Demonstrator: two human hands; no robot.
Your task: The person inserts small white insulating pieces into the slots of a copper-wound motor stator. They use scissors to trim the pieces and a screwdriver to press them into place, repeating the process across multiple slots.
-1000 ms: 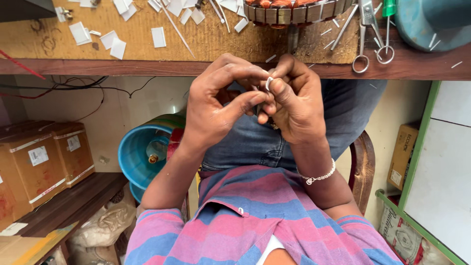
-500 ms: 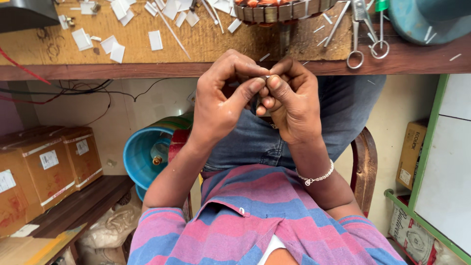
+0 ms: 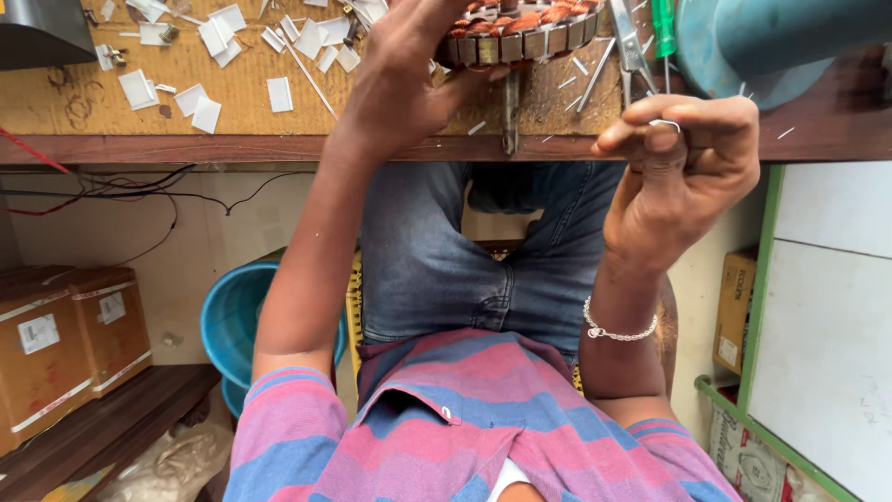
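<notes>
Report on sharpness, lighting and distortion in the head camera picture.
Head view: even, soft light, no glare; right hand and its small white piece sharp; left hand on the round wound part slightly soft; wide lens bends the bench edge.

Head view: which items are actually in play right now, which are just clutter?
In hand:
- left hand on the round wound-coil ring
- right hand pinching a small folded white slip

Lying about:
- loose white slips on the bench
- scissors
- green-handled screwdriver
- blue bucket
- cardboard boxes
</notes>
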